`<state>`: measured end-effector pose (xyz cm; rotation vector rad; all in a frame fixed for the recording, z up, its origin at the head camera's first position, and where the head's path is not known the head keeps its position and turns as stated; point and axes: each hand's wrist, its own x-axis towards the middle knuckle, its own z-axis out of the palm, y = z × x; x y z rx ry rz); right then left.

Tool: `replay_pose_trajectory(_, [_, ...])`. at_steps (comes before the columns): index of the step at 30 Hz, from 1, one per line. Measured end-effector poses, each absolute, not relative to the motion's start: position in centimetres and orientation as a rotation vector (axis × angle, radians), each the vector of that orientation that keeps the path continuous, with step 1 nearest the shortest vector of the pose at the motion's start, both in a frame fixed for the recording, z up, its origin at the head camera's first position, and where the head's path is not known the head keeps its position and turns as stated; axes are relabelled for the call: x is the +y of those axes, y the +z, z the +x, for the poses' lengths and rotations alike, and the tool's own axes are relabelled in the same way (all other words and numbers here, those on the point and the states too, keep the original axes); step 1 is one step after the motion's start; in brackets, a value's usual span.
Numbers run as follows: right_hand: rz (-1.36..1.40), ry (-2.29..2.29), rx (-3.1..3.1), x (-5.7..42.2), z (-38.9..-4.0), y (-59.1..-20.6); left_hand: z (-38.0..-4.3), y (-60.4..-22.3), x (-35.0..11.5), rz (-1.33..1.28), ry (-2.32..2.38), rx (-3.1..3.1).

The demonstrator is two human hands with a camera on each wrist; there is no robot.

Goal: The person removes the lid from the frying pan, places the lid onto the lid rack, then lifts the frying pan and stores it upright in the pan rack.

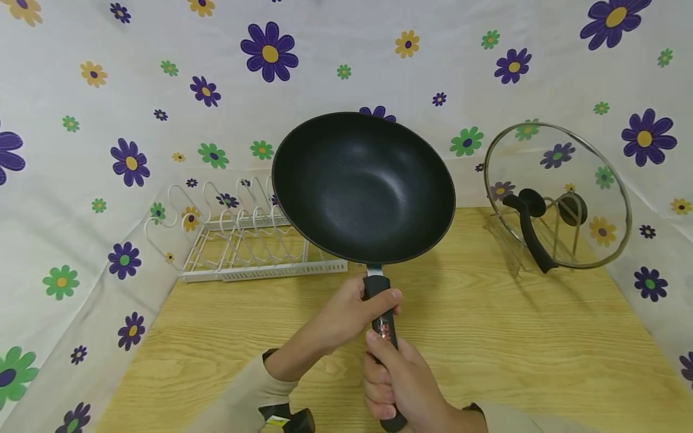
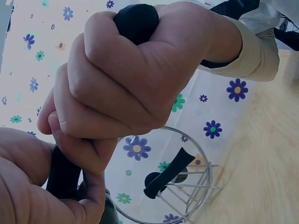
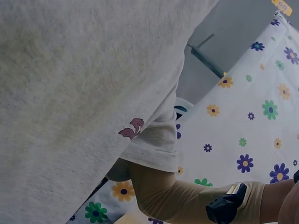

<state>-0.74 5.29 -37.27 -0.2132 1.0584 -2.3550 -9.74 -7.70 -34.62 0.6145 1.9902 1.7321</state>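
Observation:
A black wok (image 1: 363, 186) is held up above the table, tilted so that its dark inside faces me. My left hand (image 1: 349, 310) grips the upper part of its black handle (image 1: 378, 284), thumb across it, close to the metal neck. Just below, my right hand (image 1: 403, 379) wraps round the lower handle, thumb along the top. In the left wrist view the right hand's fingers (image 2: 107, 88) curl round the handle, whose end (image 2: 138, 23) pokes out. At that view's lower left, part of the left hand (image 2: 23, 177) shows. The right wrist view shows mostly shirt and a sleeve.
Behind the wok at left stands a white wire rack (image 1: 265, 272), partly hidden by it. To the right, a glass lid with a black handle (image 1: 533, 234) leans upright in a wire stand (image 1: 509, 246). Flower-printed cloth (image 1: 346, 36) encloses the wooden table (image 1: 514, 337).

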Motion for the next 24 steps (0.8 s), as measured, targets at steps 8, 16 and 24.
replay_pose_trajectory(8, [-0.225,-2.376,0.985,4.4,-1.1,-36.4,-9.8,-33.5,-8.6,0.586,1.715,2.059])
replay_pose_trajectory(16, [-0.31,-2.393,0.935,3.3,-1.8,-36.1,-9.9,-32.4,-9.8,0.544,1.741,2.105])
replay_pose_trajectory(24, [-0.443,-2.391,0.84,2.4,-2.6,-36.0,-10.1,-31.4,-11.1,0.572,1.735,2.146])
